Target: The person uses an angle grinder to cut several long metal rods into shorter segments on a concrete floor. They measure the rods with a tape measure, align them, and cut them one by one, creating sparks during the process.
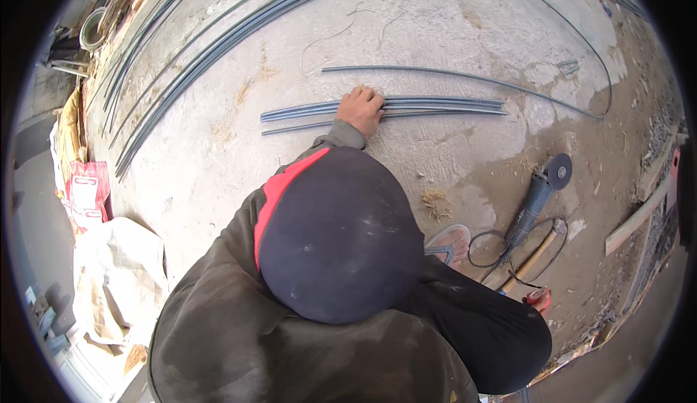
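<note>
My left hand (360, 111) has its fingers curled over a bundle of cut grey steel rods (457, 103) lying crosswise on the concrete. A separate thin rod (290, 129) lies just nearer to me. My right hand is not visible. A dark dome shape with a red edge (337, 232) fills the lower middle and hides much of my arm. A sandalled foot (454, 242) shows beside it. To the right lies an angle grinder (534, 203) with a black disc, its cable looped round a wooden handle (530, 261).
Long steel bars (174, 76) curve across the upper left, and a bent rod (573, 109) loops at the right. Sacks (87, 192) and a pale sheet (120, 279) line the left edge. Boards (635, 218) and gravel edge the right side. A red object (537, 300) lies by the cable.
</note>
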`<state>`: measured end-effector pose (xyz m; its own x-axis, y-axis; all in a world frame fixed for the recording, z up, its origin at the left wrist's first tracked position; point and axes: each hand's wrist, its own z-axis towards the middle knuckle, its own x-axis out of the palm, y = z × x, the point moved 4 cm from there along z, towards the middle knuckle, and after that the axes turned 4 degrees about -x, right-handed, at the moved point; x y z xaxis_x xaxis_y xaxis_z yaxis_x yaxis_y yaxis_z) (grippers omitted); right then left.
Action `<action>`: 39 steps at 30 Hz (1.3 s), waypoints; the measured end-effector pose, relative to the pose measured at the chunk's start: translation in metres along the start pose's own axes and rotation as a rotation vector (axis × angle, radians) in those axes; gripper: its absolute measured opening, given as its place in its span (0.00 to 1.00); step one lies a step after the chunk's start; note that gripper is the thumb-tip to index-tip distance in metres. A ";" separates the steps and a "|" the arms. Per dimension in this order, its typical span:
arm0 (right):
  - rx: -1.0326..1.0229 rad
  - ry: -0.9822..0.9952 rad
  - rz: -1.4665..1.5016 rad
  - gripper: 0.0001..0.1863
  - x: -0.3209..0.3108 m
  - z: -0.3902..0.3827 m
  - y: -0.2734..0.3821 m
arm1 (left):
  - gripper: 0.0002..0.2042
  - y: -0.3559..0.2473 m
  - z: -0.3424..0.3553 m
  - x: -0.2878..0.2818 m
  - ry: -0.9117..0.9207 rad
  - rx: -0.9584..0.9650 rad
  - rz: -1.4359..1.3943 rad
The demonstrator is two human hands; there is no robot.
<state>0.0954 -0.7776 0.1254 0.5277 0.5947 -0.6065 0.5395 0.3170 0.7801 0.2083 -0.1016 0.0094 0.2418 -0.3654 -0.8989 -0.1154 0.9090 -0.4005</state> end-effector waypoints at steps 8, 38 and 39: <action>-0.621 0.466 -0.053 0.29 0.135 -0.039 0.266 | 0.06 0.016 -0.043 0.006 -0.086 -0.146 -0.057; -1.437 1.467 -0.289 0.37 0.325 -0.246 0.290 | 0.23 -0.088 -0.034 -0.016 0.766 -0.822 -2.031; -1.260 1.409 -0.219 0.35 0.324 -0.240 0.289 | 0.23 -0.095 -0.028 -0.025 0.759 -0.798 -2.046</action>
<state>0.2655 -0.3160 0.1913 -0.6679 0.3537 -0.6548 -0.5539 0.3514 0.7548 0.1860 -0.1843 0.0645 0.2395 -0.5245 0.8170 -0.5400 -0.7713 -0.3368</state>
